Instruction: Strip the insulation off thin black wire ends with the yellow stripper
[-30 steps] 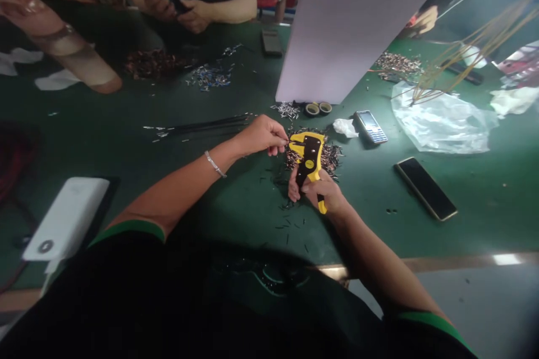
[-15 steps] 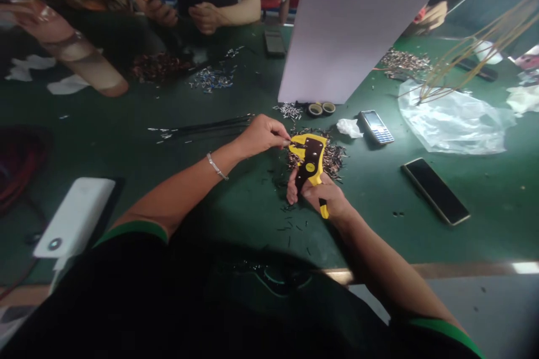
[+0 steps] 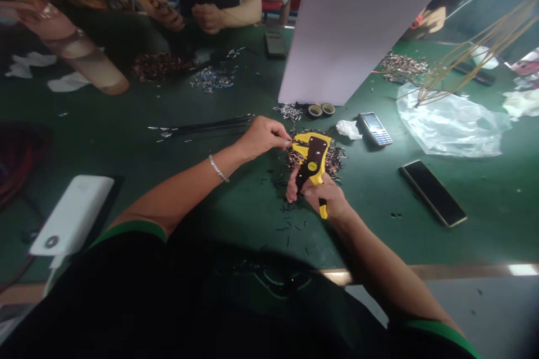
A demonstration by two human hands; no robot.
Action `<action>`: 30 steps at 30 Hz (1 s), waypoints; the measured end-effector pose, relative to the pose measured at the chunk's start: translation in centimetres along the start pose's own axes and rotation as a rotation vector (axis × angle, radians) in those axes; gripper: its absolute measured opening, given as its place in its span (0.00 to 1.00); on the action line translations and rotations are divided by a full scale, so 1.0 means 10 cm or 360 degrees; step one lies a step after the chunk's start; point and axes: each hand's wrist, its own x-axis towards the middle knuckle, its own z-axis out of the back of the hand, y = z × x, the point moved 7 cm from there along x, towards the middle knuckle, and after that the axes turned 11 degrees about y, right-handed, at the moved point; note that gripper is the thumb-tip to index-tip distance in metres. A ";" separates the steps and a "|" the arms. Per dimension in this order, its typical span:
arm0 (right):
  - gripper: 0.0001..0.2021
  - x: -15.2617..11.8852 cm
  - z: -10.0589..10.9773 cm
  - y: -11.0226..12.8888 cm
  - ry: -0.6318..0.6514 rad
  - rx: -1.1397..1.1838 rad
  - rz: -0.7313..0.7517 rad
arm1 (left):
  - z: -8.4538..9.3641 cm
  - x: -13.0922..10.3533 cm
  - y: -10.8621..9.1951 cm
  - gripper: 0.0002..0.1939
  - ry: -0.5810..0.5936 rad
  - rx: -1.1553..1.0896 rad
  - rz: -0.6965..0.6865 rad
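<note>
Right hand — grip clenched round yellow-black stripper; left hand — grip pinching thin dark wire at stripper's mouth.

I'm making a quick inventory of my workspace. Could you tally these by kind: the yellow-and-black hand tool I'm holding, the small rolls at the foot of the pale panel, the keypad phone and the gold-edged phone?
Yellow-and-black hand tool: 1
Small rolls: 2
Keypad phone: 1
Gold-edged phone: 1
Total: 5
</note>
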 end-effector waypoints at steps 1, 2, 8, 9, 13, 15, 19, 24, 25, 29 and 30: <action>0.17 0.00 0.00 0.00 -0.0009 -0.0001 -0.0006 | 0.01 0.00 0.00 0.02 -0.0019 -0.0018 -0.0003; 0.17 0.00 -0.01 0.01 -0.0010 0.0000 -0.0014 | 0.02 0.00 0.01 0.02 -0.0041 -0.0039 -0.0006; 0.18 0.00 -0.02 0.02 0.0001 0.0028 0.0001 | -0.02 -0.01 0.03 0.02 -0.0041 -0.0154 -0.0008; 0.18 0.00 -0.02 0.01 0.0016 0.0038 0.0013 | -0.04 -0.01 0.03 0.02 -0.0032 -0.0155 -0.0003; 0.17 0.00 -0.01 -0.01 0.0053 0.0051 0.0053 | -0.06 -0.02 0.03 0.03 -0.0015 -0.0149 0.0001; 0.17 -0.01 0.01 -0.02 0.0027 0.0035 0.0053 | -0.06 -0.02 0.03 0.02 -0.0002 -0.0154 0.0007; 0.15 -0.02 0.04 -0.04 0.0015 0.0016 0.0044 | -0.06 -0.02 0.03 0.02 0.0017 -0.0123 0.0016; 0.14 -0.03 0.03 -0.06 0.0005 0.0015 0.0029 | -0.07 -0.02 0.02 0.03 0.0035 -0.0127 0.0019; 0.13 -0.03 0.03 -0.06 -0.0007 0.0010 0.0021 | -0.07 -0.02 0.02 0.03 0.0034 -0.0121 0.0026; 0.10 -0.04 0.00 -0.06 -0.0049 -0.0013 0.0015 | -0.07 -0.02 0.03 0.04 0.0024 -0.0113 0.0046; 0.09 -0.04 -0.01 -0.06 -0.0051 -0.0013 0.0017 | -0.07 -0.02 0.03 0.04 0.0024 -0.0113 0.0049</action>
